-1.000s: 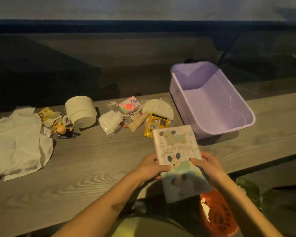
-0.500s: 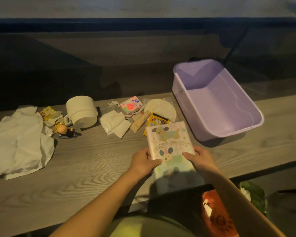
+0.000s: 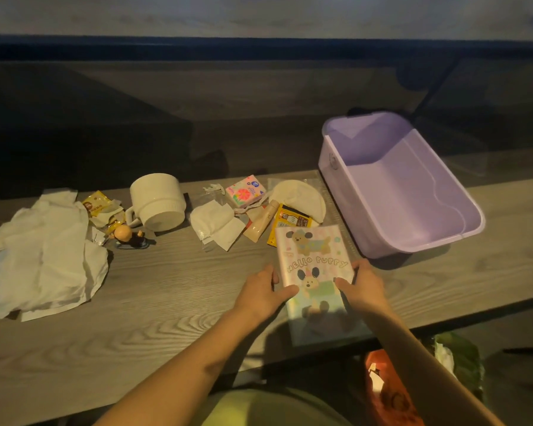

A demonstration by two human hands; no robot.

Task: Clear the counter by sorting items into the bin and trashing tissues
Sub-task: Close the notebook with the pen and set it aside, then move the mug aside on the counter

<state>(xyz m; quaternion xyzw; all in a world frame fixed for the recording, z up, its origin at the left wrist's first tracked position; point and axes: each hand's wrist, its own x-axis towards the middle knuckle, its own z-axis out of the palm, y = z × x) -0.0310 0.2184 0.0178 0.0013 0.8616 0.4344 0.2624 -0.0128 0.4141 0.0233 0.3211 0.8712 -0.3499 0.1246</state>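
- "Hello Puppy" notebook (image 3: 316,272) is held by both hands above the counter's (image 3: 166,302) front edge, right of centre, cover facing up.
- Left hand (image 3: 263,292) grips the notebook's left edge, thumb on the cover, other fingers hidden beneath.
- Right hand (image 3: 362,285) clasps the right edge the same way, thumb lying across the cover.
- Notebook's far edge overlaps a yellow sachet (image 3: 290,222) and reaches near the purple bin (image 3: 397,186); its near end overhangs the counter's front edge.
- Purple bin sits at the counter's back right, its long side angled; its inside looks bare.
- Behind the notebook lie a round pale pad (image 3: 302,196), a beige tube (image 3: 260,224), a pink floral packet (image 3: 245,190) and folded white tissues (image 3: 217,224).
- Left of these stand an upturned cream mug (image 3: 157,201) and a small figurine (image 3: 128,235).
- Crumpled white paper (image 3: 40,256) covers the left end.
- Bare wood stretches along the front edge left of the hands, and right of the bin.
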